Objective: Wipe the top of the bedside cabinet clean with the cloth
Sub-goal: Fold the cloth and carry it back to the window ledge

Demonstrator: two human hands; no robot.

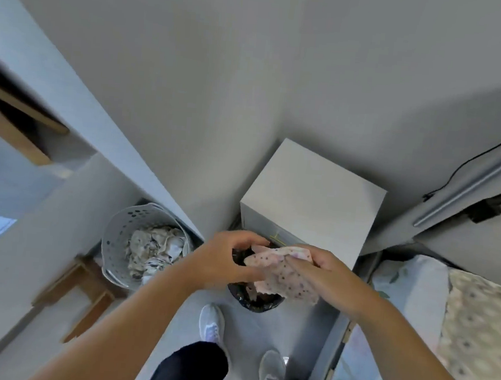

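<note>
The white bedside cabinet (pixel 312 195) stands against the wall, its flat top bare. In front of it, over a black-lined bin (pixel 259 302), I hold a pink cloth with dark dots (pixel 281 273) in both hands. My right hand (pixel 324 270) grips the cloth's upper right part. My left hand (pixel 225 257) pinches its left edge with curled fingers. Both hands are nearer to me than the cabinet's front and a little below its top.
A white perforated laundry basket (pixel 117 239) with crumpled fabric stands on the floor at the left. A bed with patterned bedding (pixel 473 330) lies at the right. A black cable and plug (pixel 483 210) hang on the right wall. My feet (pixel 212 323) are on the floor below.
</note>
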